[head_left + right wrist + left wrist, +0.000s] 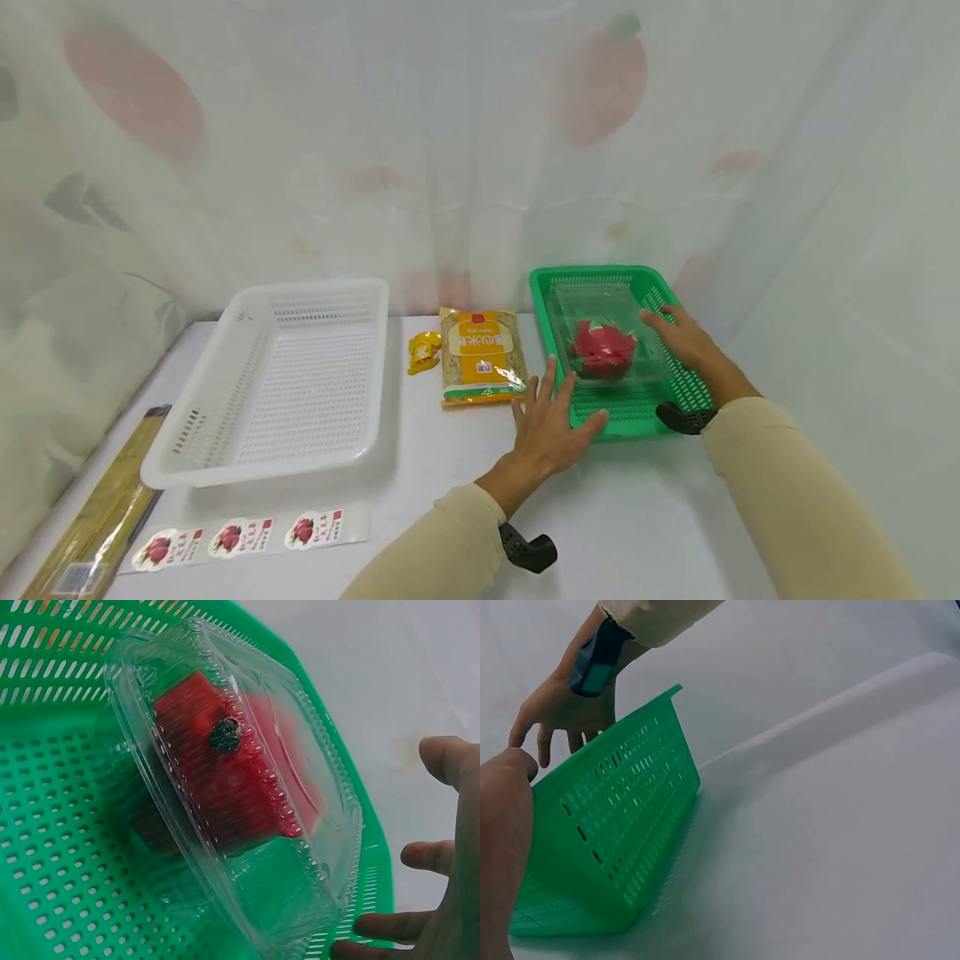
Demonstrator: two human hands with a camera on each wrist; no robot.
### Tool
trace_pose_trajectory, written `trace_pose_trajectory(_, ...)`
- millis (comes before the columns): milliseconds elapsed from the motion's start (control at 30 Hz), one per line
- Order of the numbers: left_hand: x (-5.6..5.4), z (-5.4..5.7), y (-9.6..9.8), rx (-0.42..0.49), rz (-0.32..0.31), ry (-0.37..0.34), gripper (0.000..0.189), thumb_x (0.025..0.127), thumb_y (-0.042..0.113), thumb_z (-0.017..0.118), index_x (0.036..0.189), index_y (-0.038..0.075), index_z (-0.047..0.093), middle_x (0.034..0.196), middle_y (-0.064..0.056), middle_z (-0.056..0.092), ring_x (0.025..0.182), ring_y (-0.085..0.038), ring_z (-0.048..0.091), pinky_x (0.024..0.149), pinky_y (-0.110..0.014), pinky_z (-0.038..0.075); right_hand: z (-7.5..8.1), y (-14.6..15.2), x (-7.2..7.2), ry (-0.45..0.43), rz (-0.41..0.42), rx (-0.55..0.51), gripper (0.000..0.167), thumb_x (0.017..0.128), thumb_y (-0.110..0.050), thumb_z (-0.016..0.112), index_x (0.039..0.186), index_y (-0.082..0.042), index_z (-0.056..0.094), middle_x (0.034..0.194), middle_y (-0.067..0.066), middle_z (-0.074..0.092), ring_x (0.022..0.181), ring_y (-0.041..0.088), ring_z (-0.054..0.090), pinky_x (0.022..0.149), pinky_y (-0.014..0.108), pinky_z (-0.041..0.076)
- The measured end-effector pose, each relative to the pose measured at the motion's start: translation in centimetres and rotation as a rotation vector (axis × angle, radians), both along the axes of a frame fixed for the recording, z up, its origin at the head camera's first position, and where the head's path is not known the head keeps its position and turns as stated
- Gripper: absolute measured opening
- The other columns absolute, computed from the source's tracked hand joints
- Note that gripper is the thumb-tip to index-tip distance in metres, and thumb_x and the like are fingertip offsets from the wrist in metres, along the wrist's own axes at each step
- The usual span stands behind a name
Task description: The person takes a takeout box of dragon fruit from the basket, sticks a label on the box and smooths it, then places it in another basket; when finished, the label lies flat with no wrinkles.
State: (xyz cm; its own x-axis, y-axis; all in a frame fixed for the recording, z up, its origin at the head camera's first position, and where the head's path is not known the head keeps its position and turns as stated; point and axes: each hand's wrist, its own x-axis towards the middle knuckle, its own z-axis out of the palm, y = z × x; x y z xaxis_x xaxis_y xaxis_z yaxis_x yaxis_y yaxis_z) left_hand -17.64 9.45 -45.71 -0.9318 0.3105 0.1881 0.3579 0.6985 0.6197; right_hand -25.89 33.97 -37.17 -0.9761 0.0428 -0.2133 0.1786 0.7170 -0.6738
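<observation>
A green basket (630, 427) stands on the right of the table. In it lies a clear plastic clamshell box (592, 300) with a red dragon fruit (603, 348) inside; the right wrist view shows the box (330, 855) tilted. My left hand (546, 429) is spread beside the basket's near left corner, its thumb overlapping the rim in the head view. Over the basket's right side is my right hand (688, 343), fingers extended close to the box. In the right wrist view that hand (442, 862) has its fingers apart, with nothing between them.
Left of the green basket lie a yellow noodle packet (483, 354) and a small yellow packet (424, 352). A white basket (367, 433) stands further left. A sticker strip (281, 537) and a long gold package (97, 508) lie in front. A printed curtain (480, 167) hangs behind.
</observation>
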Motion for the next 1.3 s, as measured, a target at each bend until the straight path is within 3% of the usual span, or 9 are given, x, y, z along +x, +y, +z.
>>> trace_pose_trajectory(100, -0.1, -0.2, 0.1, -0.014, 0.008, 0.012, 0.075, 0.092, 0.065, 0.04, 0.149, 0.017, 0.038, 0.161, -0.001, 0.002, 0.14, -0.04, 0.018, 0.102, -0.07, 0.017, -0.3, -0.3, -0.2, -0.087, -0.016, -0.097, 0.098, 0.092, -0.071, 0.031, 0.153, -0.001, 0.0, 0.153, 0.032, 0.003, 0.133, 0.055, 0.018, 0.092, 0.068, 0.036)
trace_pose_trajectory(267, -0.2, -0.3, 0.3, -0.013, 0.011, 0.017, 0.072, 0.093, 0.061, 0.042, 0.147, 0.013, 0.04, 0.161, -0.003, 0.001, 0.138, -0.042, 0.021, 0.102, -0.068, 0.019, -0.8, -0.5, -0.6, -0.218, -0.054, -0.181, 0.108, 0.087, -0.077, 0.033, 0.152, -0.001, -0.009, 0.154, 0.03, -0.005, 0.13, 0.059, 0.021, 0.093, 0.067, 0.035)
trace_pose_trajectory(567, 0.0, -0.3, 0.5, -0.026, 0.007, 0.012, 0.07, 0.093, 0.06, 0.042, 0.146, 0.013, 0.04, 0.161, -0.003, 0.001, 0.139, -0.04, 0.021, 0.103, -0.066, 0.022, -1.7, -0.3, -0.7, -0.361, -0.107, -0.284, 0.113, 0.083, -0.08, 0.036, 0.152, 0.0, -0.007, 0.147, 0.041, 0.007, 0.131, 0.057, 0.021, 0.093, 0.064, 0.038)
trace_pose_trajectory(833, 0.0, -0.2, 0.6, -0.033, 0.005, 0.018, 0.071, 0.093, 0.06, 0.043, 0.146, 0.012, 0.041, 0.161, -0.003, 0.001, 0.138, -0.038, 0.024, 0.101, -0.062, 0.029, -2.4, -0.9, -0.6, -0.343, -0.154, -0.319, 0.103, 0.09, -0.066, 0.045, 0.152, 0.002, -0.002, 0.149, 0.039, 0.012, 0.131, 0.055, 0.026, 0.093, 0.062, 0.04)
trace_pose_trajectory(1067, -0.1, -0.1, 0.7, -0.032, -0.011, 0.001, 0.071, 0.093, 0.061, 0.043, 0.145, 0.013, 0.04, 0.161, -0.002, -0.001, 0.137, -0.038, 0.025, 0.101, -0.059, 0.032, -3.3, -0.4, -0.7, -0.306, -0.207, -0.424, 0.099, 0.092, -0.054, 0.054, 0.152, 0.001, -0.002, 0.154, 0.031, 0.004, 0.133, 0.051, 0.025, 0.097, 0.06, 0.037)
trace_pose_trajectory(1300, -0.2, 0.1, 0.5, -0.059, 0.001, 0.002, 0.073, 0.093, 0.061, 0.043, 0.146, 0.012, 0.039, 0.161, -0.003, -0.001, 0.137, -0.036, 0.026, 0.101, -0.057, 0.033, -3.2, -0.4, -0.8, -0.252, -0.136, -0.555, 0.092, 0.093, -0.05, 0.056, 0.154, -0.002, 0.006, 0.153, 0.029, 0.013, 0.136, 0.048, 0.022, 0.102, 0.059, 0.031)
